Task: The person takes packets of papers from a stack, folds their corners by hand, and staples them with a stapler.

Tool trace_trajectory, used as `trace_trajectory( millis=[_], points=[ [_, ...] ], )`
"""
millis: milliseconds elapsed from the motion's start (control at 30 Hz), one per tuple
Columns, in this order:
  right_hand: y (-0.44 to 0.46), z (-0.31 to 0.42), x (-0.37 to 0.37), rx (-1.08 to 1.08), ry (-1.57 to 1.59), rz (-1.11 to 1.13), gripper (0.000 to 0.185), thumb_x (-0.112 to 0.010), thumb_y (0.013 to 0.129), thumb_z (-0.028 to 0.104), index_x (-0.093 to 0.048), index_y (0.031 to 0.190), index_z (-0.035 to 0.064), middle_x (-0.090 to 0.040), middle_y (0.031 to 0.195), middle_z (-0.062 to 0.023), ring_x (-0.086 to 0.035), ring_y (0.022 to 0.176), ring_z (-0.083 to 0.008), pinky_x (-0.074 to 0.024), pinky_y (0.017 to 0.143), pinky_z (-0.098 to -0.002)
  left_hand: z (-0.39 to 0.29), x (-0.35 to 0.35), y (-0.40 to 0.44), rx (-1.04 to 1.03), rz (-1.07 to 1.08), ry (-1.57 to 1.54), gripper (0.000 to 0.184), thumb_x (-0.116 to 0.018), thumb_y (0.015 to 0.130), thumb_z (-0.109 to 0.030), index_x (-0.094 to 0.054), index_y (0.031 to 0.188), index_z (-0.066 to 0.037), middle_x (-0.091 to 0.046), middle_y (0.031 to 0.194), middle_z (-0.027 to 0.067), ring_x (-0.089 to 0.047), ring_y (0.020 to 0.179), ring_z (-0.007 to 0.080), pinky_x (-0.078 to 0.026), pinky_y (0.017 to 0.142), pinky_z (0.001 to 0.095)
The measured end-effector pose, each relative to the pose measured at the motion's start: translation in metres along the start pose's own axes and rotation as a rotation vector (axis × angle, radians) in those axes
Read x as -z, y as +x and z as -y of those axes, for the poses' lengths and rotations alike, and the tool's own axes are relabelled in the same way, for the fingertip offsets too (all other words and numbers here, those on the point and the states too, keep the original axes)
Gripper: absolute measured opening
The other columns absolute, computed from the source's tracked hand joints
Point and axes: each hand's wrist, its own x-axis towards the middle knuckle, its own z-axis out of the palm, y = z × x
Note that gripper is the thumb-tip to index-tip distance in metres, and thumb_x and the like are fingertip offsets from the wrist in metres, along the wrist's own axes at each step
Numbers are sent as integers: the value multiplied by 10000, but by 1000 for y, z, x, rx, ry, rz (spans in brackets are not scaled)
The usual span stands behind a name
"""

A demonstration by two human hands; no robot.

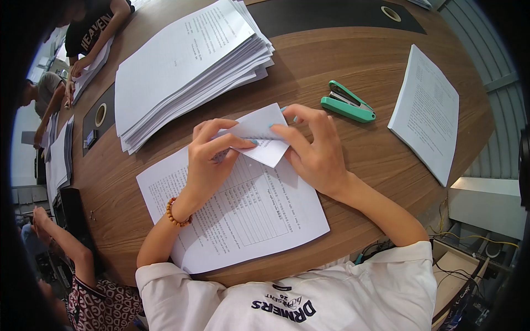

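Printed sheets lie on the wooden table in front of me, their far part bent over into a folded flap. My left hand, with a beaded bracelet on its wrist, pinches the left side of the flap, fingertips on the paper. At the flap's right side my right hand grips the paper between thumb and fingers. Beyond my right hand rests a green stapler, touched by neither hand.
A tall paper stack stands at the back left, a thinner one at the right. Dark panels with round grommets are set in the table. Several other people are at the left, two of them handling papers.
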Motion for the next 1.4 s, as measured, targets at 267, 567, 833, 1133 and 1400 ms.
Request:
trace_trajectory(
  millis=[267, 567, 833, 1133, 1400],
  points=[
    [3, -5, 3, -292, 499, -66, 447, -754, 655, 47, -611, 1077, 80, -620, 925, -47, -547, 863, -203, -421, 736, -330, -7, -9, -1, 248, -178, -376, 299, -700, 678, 85, -697, 887, -129, -649, 912, 1, -577, 853, 172, -391, 851, 321],
    [0, -2, 8, 168, 127, -63, 166, -746, 654, 116, -700, 813, 106, -636, 811, 38, -532, 782, -141, -371, 660, -288, 0, -1, 0, -156, -35, 41, 307, -728, 667, 42, -705, 919, -132, -654, 884, -10, -592, 841, 166, -390, 822, 315],
    [7, -7, -3, -357, 474, -69, 313, -700, 752, 35, -615, 1052, 53, -650, 828, -70, -626, 717, -192, -490, 610, -314, -6, 3, 15, -88, 113, -7, 573, -579, 802, 60, -473, 1347, -83, -588, 962, 101, -550, 852, 204, -404, 778, 336],
    [8, -9, -3, -318, 442, -40, 338, -673, 808, 65, -585, 1133, 43, -667, 838, -119, -656, 717, -208, -529, 628, -296, -4, -8, 27, 25, 82, -191, 424, -540, 846, 91, -606, 1223, -91, -598, 961, 90, -610, 819, 174, -514, 710, 279],
    [6, -12, -6, -249, 362, -56, 361, -679, 799, 50, -618, 1154, 30, -670, 948, -105, -633, 751, -145, -544, 629, -250, -1, -10, 26, -22, 71, -165, 420, -542, 849, 82, -604, 1225, -94, -605, 966, 92, -618, 828, 179, -526, 722, 281]
  ],
)
